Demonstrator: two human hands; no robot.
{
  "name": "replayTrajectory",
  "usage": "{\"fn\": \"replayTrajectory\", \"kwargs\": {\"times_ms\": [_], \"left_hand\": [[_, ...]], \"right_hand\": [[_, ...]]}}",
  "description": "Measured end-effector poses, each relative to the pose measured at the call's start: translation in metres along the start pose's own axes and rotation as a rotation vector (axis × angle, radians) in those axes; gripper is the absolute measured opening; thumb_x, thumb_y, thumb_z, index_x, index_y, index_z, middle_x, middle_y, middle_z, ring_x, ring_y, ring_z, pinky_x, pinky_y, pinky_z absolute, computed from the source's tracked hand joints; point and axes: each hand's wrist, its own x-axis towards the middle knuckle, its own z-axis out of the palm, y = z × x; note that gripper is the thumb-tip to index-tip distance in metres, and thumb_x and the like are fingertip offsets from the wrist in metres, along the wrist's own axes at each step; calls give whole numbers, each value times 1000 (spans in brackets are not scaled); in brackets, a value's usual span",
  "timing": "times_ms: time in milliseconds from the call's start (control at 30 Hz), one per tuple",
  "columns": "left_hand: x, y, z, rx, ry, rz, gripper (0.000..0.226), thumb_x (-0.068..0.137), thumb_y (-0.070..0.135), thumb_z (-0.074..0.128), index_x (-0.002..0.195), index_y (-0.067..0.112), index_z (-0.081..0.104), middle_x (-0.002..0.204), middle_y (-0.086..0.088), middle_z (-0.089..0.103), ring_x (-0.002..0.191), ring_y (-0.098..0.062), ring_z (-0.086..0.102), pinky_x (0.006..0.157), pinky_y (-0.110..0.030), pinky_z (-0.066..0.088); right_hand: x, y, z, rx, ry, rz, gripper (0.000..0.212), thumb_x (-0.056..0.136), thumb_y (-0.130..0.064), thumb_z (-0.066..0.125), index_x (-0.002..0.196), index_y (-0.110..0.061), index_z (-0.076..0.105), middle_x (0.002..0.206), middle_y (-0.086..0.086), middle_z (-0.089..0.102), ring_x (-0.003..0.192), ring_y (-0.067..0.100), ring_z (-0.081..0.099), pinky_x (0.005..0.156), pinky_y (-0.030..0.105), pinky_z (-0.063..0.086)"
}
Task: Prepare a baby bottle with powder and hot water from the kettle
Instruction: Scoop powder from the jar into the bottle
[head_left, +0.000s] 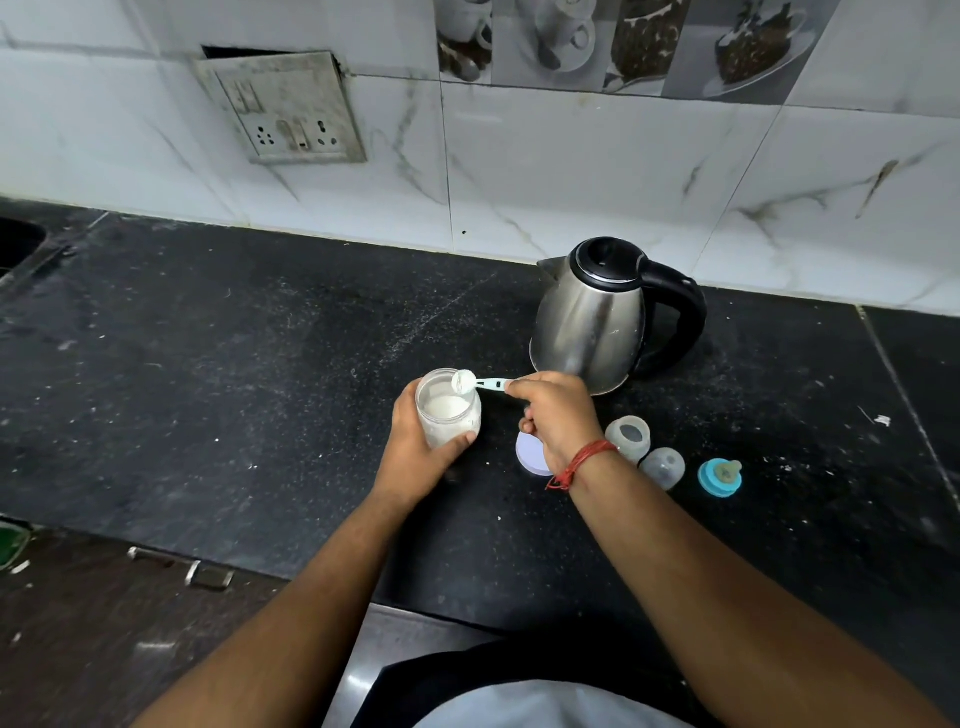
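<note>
My left hand (415, 452) grips a clear jar (449, 410) of white powder, upright on the black counter. My right hand (558, 415) pinches the handle of a small pale-blue scoop (475, 383); its bowl is heaped with powder and sits over the jar's right rim. The open baby bottle (628, 437) stands just right of my right wrist, with its clear cap (663, 467) and the blue ring with teat (720, 477) lying beside it. A steel kettle (592, 322) with a black lid and handle stands behind my right hand.
A round white lid (529, 453) lies on the counter under my right hand. The black counter (234, 389) meets a white tiled wall with a socket plate (291, 111). A sink edge (15, 244) shows far left. Drawer handles (182, 569) lie below the front edge.
</note>
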Motion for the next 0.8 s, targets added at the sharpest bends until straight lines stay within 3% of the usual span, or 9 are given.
{"fn": "replayTrajectory", "kwargs": {"times_ms": [100, 167, 200, 233, 300, 367, 533, 800], "left_hand": [[1, -2, -2, -13, -26, -7, 93, 77, 24, 89, 151, 23, 32, 150, 5, 40, 139, -9, 41, 114, -29, 42], [1, 0, -3, -25, -45, -29, 101, 78, 20, 89, 156, 19, 25, 156, 2, 34, 141, -12, 38, 92, -5, 46], [0, 0, -4, -35, -50, -35, 104, 78, 23, 89, 158, 17, 22, 158, 1, 31, 142, -13, 36, 85, 0, 46], [-1, 1, -4, -39, -44, -40, 108, 77, 32, 89, 159, 17, 20, 160, 2, 28, 144, -13, 34, 92, -4, 47], [-3, 0, -7, -39, 2, -41, 114, 72, 56, 81, 160, 20, 18, 163, 4, 26, 148, -11, 31, 118, -29, 38], [-5, 1, -10, -48, 69, -43, 108, 74, 67, 69, 159, 21, 22, 163, 7, 27, 149, -6, 28, 125, -40, 28], [0, 24, -21, -1, 189, 170, 84, 89, 57, 61, 157, 17, 32, 161, 6, 36, 149, -8, 32, 123, -34, 28], [12, 69, 5, 77, 91, 402, 78, 90, 44, 64, 154, 10, 36, 161, -2, 39, 150, -14, 35, 122, -31, 30]], "right_hand": [[2, 1, 1, 20, 6, 13, 10, 87, -2, 68, 78, -6, 66, 66, 2, 53, 53, 13, 39, 49, 27, 35], [3, 2, 2, 28, 14, 20, 10, 87, -2, 68, 77, -6, 66, 67, 2, 54, 53, 13, 40, 49, 27, 35], [4, 2, 3, 35, 18, 25, 9, 87, -2, 68, 79, -5, 67, 69, 3, 54, 52, 13, 40, 49, 27, 35], [4, 2, 3, 47, 19, 30, 7, 87, -2, 68, 80, -4, 67, 70, 4, 55, 52, 12, 40, 48, 27, 35], [4, 2, 3, 76, 16, 35, 4, 87, -1, 67, 83, -2, 66, 73, 6, 54, 51, 12, 39, 47, 26, 34], [5, 0, 2, 102, 16, 36, 5, 87, 1, 67, 83, -1, 66, 70, 7, 51, 50, 12, 38, 46, 26, 33], [7, -7, -9, 141, -2, 25, 6, 87, -1, 68, 81, -3, 66, 70, 9, 47, 49, 12, 37, 45, 26, 34], [4, -24, -44, 279, -4, -9, 7, 88, 0, 65, 82, -2, 65, 65, 6, 52, 49, 10, 39, 45, 23, 33]]}}
